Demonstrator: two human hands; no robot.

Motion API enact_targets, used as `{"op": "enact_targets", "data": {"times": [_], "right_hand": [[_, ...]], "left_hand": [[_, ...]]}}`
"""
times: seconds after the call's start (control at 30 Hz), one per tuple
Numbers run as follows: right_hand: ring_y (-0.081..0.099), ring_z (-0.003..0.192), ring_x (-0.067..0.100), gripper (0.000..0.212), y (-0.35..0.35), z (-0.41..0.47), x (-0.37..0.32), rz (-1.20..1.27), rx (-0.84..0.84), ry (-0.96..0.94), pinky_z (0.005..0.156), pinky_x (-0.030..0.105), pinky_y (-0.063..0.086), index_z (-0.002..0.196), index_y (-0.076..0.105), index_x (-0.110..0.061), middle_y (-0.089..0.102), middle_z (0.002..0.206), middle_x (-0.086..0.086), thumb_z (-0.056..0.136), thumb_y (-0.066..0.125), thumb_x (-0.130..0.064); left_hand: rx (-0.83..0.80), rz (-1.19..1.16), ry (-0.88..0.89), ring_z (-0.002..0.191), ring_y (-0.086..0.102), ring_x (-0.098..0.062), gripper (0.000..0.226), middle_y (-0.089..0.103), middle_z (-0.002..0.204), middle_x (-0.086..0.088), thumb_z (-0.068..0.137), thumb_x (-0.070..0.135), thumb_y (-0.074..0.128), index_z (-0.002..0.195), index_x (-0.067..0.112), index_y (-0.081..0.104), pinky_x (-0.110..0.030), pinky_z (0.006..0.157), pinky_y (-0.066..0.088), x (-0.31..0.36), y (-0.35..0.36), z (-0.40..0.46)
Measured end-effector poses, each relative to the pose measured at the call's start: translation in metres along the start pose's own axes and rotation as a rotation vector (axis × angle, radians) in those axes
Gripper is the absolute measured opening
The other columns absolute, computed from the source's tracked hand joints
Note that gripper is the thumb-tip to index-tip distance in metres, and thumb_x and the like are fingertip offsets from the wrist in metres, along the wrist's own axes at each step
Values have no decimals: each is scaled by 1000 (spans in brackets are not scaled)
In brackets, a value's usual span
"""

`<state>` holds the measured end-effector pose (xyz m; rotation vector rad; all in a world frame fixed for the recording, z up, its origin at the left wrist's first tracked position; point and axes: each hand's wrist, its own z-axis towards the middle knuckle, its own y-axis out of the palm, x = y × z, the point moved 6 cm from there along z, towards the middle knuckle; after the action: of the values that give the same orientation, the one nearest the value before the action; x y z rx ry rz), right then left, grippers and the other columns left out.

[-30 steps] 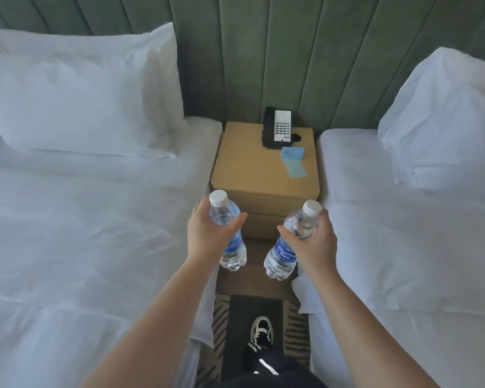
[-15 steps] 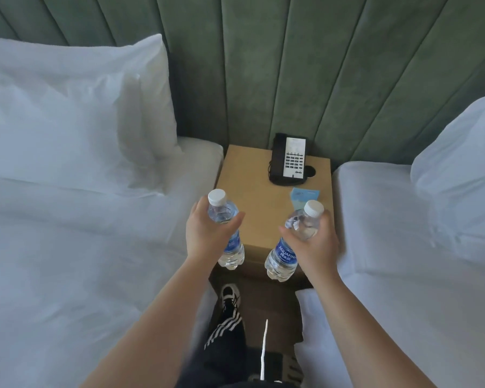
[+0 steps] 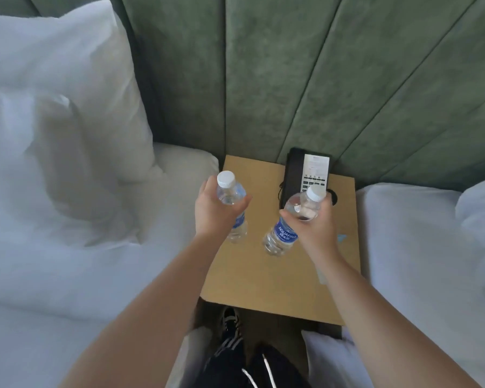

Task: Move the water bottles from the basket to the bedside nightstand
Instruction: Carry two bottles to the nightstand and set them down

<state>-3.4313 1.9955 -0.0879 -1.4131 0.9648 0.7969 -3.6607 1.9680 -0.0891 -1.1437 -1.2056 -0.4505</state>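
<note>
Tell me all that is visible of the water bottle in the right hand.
The water bottle in the right hand is small, of clear plastic, with a white screw cap and a blue label with white letters. It is tilted, cap toward the telephone, base toward the camera. The right hand grips its upper part. It is over the nightstand; whether it touches is unclear.

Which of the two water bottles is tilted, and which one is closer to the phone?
Both answers are the bottle in the right hand: it leans, cap toward the telephone. The bottle in the left hand stands nearly upright, farther from the phone.
</note>
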Motion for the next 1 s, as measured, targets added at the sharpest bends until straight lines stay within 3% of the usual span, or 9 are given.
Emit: {"op": "enact_targets", "data": {"times": [0.13, 0.27, 0.37, 0.5, 0.63, 0.83, 0.93, 1.0], "right_hand": [[57, 91, -3, 65, 35, 66, 6, -83, -1, -41, 86, 25, 46, 116, 52, -18, 62, 104, -4, 64, 87, -32], [59, 100, 17, 66, 65, 128, 21, -124, -37, -58, 89, 33, 47, 117, 52, -12, 63, 108, 3, 64, 86, -32], [60, 99, 15, 65, 84, 167, 34, -116, -61, -60, 87, 31, 48, 115, 51, -14, 63, 106, 0, 64, 86, -35], [58, 103, 17, 68, 102, 205, 49, -117, -17, -58, 88, 30, 46, 120, 48, -17, 60, 114, 1, 64, 85, -30], [56, 106, 17, 69, 114, 223, 64, -121, -8, -67, 91, 33, 46, 122, 47, -17, 58, 117, 2, 64, 85, -26], [56, 105, 18, 69, 118, 227, 72, -121, -2, -73, 86, 26, 43, 122, 47, -16, 55, 119, 3, 64, 84, -24], [55, 109, 19, 75, 117, 227, 67, -122, -36, -60, 85, 21, 38, 126, 45, -15, 52, 123, 4, 64, 85, -25], [51, 117, 15, 88, 115, 224, 64, -114, -79, -47, 91, 21, 37, 135, 40, -15, 49, 132, 3, 62, 87, -31]], "left_hand": [[-55, 6, 35, 79, 50, 2, 50, 55, 100, 7, 66, 34, 83, 101, 34, 47, -1, 64, 34, -13, 31, 65], [-99, 17, 56, 82, 48, -2, 51, 55, 105, 5, 66, 34, 82, 100, 38, 44, -4, 64, 36, -30, 63, 119], [-114, 11, 45, 88, 51, -8, 52, 53, 107, 7, 65, 33, 82, 100, 38, 43, -12, 66, 37, -38, 86, 151], [-119, -44, 83, 87, 50, 4, 54, 48, 97, 14, 58, 38, 81, 99, 30, 46, -9, 69, 36, -37, 111, 179], [-95, -49, 108, 95, 50, -11, 56, 44, 90, 22, 59, 28, 85, 98, 25, 45, -17, 73, 35, -46, 130, 190], [-109, -67, 76, 95, 44, 7, 60, 45, 104, 22, 55, 54, 72, 106, 46, 41, -11, 76, 35, -57, 143, 191], [-130, -60, 36, 99, 45, 10, 72, 48, 115, 14, 54, 60, 73, 116, 41, 42, -16, 82, 39, -61, 144, 190], [-164, -46, 2, 109, 45, 3, 85, 49, 126, 8, 53, 62, 76, 126, 36, 40, -27, 93, 42, -61, 144, 191]]}}
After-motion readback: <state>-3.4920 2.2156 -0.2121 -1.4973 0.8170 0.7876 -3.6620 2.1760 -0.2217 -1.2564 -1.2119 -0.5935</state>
